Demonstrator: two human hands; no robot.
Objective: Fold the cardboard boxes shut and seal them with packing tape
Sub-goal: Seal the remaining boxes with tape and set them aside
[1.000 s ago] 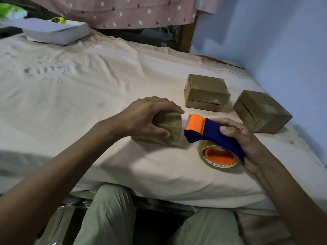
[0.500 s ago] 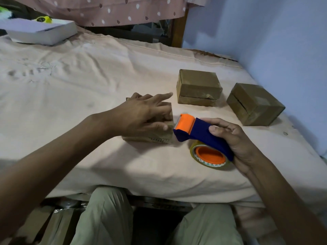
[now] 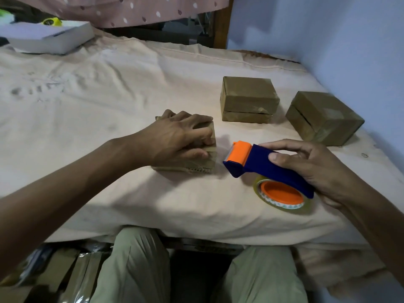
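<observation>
While the left hand (image 3: pixel 181 136) lies spread over the small cardboard box (image 3: pixel 205 158) at the centre of the frame, its fingers curl down over the top and near side, gripping the flaps so they stay folded shut. That hold seems meant to keep the box from sliding on the soft sheet (image 3: pixel 109 88) and to keep the seam closed until tape goes on. Its corrugated edge shows along the lower front, so the box looks folded but not yet sealed, though the hand hides most of the top.

Just right of the box, the right hand (image 3: pixel 317 169) grasps the blue handle of the tape dispenser (image 3: pixel 269 167), thumb on top and fingers wrapped behind. The orange nose points at the box's right side, near but apart from it, which suits starting a strip there. The clear tape roll on its orange hub hangs below the handle, at or just above the sheet.

In the upper right, two more brown boxes (image 3: pixel 249 95) (image 3: pixel 323 114) sit closed, well apart from the hands; both look glossy, probably already taped, and set aside as done. Nothing shows what any box holds. A white flat box (image 3: pixel 54 40) rests in the upper left.
</observation>
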